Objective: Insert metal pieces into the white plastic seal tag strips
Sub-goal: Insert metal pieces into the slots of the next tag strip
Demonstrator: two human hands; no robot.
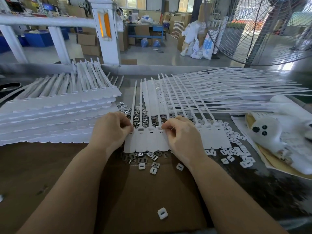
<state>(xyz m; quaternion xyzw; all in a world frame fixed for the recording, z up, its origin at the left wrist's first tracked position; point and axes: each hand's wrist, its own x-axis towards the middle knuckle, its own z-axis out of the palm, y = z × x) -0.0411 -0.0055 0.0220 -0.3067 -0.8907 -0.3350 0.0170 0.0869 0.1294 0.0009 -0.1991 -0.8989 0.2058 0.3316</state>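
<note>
Joined white plastic seal tag strip [168,139], lying flat at the middle of the brown cardboard-covered tabletop [59,174], flags toward the person, thin tails running away toward the far edge; slotted heads in a row just beyond the flags.

Left hand [112,130]: fingers curled, grip pinched at the head of the leftmost tag; what lies between the fingertips cannot be told.

Right hand [181,134]: fingers curled, grip closed on the strip at a head near the middle of the row, a thin metal sliver showing at the fingers.

Small silver square metal pieces [138,117]: loose heap under and around the strip, some beyond the heads, some spilling out below the flags toward the person.

Small white square plastic caps with slots [234,146]: scattered to the right of the strip; a few among the metal pieces near the flags; one lone white cap [162,213] well apart, near the tabletop's near edge, between the forearms.

Tall stack of white tag strips [55,114]: left of the hands, layered flags facing the person.

Fanned pile of white tag strips [219,92]: beyond and right of the hands, tails splayed rightward.

White plush toy with black eyes [270,132]: far right, on paper sheets.

Large wire-guarded floor fan [263,31]: upper right, beyond the tabletop
</note>
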